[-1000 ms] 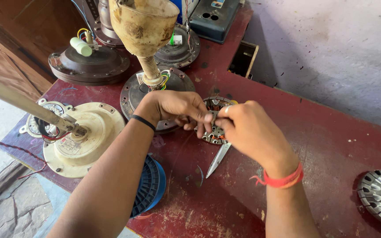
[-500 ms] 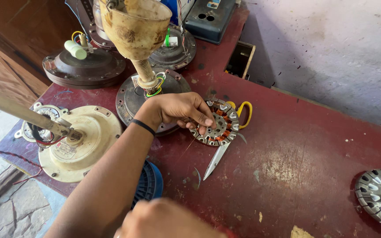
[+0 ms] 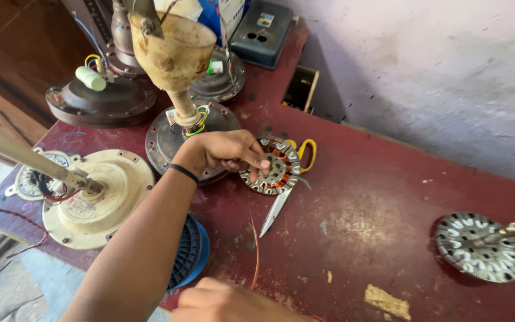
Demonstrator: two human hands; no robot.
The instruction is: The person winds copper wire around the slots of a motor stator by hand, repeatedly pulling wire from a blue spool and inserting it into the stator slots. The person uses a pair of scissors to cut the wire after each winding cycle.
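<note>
My left hand [image 3: 227,152] rests on a round fan stator [image 3: 275,170] with orange windings and pins its left side to the red table [image 3: 388,197]. Scissors [image 3: 281,200] with yellow handles lie under the stator, blades pointing toward me. At the bottom edge my right hand [image 3: 227,301] is closed, and a thin copper wire [image 3: 256,250] rises from it toward the stator. The far end of the wire is too fine to follow.
A blue wire spool [image 3: 192,253] sits at the table's near edge under my left arm. A cream fan housing [image 3: 99,200] lies at left, with dark motor housings [image 3: 99,101] and a cream cup on a rod [image 3: 174,53] behind. A metal rotor disc [image 3: 481,247] lies at right, and a dark box [image 3: 263,30] at the back.
My right hand left the stator and drew back to the bottom edge, and a copper wire now shows above it. My left hand stayed on the stator.
</note>
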